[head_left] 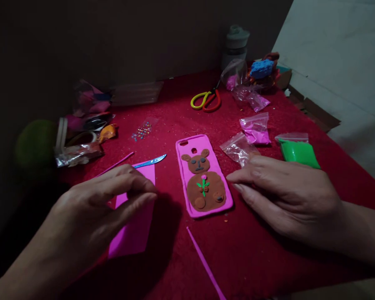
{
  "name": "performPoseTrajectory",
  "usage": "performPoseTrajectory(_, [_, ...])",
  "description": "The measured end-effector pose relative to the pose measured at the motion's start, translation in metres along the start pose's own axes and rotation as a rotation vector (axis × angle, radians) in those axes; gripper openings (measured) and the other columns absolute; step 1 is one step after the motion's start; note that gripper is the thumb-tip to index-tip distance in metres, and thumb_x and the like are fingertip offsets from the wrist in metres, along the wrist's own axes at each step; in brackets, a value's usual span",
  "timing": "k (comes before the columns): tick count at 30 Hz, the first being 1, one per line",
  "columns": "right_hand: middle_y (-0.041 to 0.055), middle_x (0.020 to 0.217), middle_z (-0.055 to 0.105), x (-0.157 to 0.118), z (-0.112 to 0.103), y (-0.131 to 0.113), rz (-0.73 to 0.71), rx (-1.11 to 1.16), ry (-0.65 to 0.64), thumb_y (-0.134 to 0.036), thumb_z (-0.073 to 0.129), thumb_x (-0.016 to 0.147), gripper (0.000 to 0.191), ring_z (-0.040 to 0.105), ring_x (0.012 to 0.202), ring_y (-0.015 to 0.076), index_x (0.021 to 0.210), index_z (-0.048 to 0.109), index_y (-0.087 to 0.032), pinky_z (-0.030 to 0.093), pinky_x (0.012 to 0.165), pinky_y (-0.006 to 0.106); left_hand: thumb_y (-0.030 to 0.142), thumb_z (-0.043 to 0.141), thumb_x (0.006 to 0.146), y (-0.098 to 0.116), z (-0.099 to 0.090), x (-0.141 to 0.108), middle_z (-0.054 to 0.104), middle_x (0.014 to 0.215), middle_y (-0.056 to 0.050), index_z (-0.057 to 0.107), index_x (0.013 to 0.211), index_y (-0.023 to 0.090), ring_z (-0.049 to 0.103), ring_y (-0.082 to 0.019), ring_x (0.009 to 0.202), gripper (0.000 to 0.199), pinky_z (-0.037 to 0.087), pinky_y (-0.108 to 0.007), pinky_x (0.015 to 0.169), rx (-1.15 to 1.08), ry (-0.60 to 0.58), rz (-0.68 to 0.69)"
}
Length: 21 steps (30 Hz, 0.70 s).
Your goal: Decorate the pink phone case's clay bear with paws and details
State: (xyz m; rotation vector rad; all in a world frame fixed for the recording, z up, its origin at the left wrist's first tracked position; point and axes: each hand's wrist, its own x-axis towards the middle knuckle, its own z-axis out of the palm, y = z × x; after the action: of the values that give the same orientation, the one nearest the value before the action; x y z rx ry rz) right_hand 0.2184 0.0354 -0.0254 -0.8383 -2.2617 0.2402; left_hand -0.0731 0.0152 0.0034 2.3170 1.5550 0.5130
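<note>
Phone case [213, 163], pink, shows 1 brown bear [214, 183], 2 ears [205, 154], 1 flower [204, 178]; left hand [96, 208] and right hand [287, 196] curl, grip impossible to tell.

The left hand [90, 208] hides part of the sheet [136, 229]. The bottom edge crops a stick [205, 263]. Beads [142, 131] are too small to count.

Lidded bottle [235, 43], red-and-yellow scissors [213, 91], what looks like cardboard [317, 111] at right

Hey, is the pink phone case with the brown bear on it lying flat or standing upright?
Lying flat. The pink phone case rests on the red cloth, decorated side up, its full outline showing from above.
</note>
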Motion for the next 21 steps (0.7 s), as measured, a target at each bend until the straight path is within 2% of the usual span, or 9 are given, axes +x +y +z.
performPoseTrajectory(4, [0.0031,0.07,0.061,0.001,0.0,0.001,0.018,0.029,-0.014,-0.009,0.055,0.088,0.014,0.057,0.063,0.011,0.085,0.068,-0.013,0.042,0.056,0.023,0.028,0.061,0.088,0.038,0.011,0.024,0.065,0.074,0.007,0.065,0.08,0.027,0.059,-0.009,0.063,0.009,0.043,-0.019,0.058,-0.066,-0.058,0.207])
performPoseTrajectory(7, [0.0033,0.068,0.06,0.0,0.0,0.003,0.021,0.025,-0.016,-0.011,0.054,0.089,0.017,0.056,0.061,0.0114,0.076,0.066,-0.012,0.041,0.053,0.023,0.017,0.064,0.086,0.055,0.026,0.039,0.064,0.075,0.006,0.066,0.079,0.024,0.059,-0.008,0.067,0.01,0.043,-0.018,0.062,-0.083,-0.071,0.304])
performPoseTrajectory(12, [0.0037,0.07,0.061,0.0,0.001,0.004,0.012,0.024,-0.023,-0.011,0.052,0.089,0.018,0.058,0.063,0.0125,0.078,0.067,-0.012,0.044,0.056,0.024,0.014,0.06,0.089,0.056,0.043,0.045,0.062,0.08,0.003,0.064,0.084,0.02,0.055,-0.011,0.073,0.01,0.039,-0.026,0.073,0.002,-0.077,0.418])
performPoseTrajectory(21, [0.0033,0.071,0.059,0.001,0.001,0.006,0.011,0.029,-0.025,-0.009,0.049,0.088,0.019,0.052,0.061,0.0116,0.078,0.065,-0.013,0.039,0.053,0.024,0.014,0.054,0.093,0.051,0.049,0.052,0.062,0.081,0.001,0.063,0.081,0.019,0.055,-0.013,0.076,0.016,0.037,-0.028,0.081,0.034,-0.098,0.476])
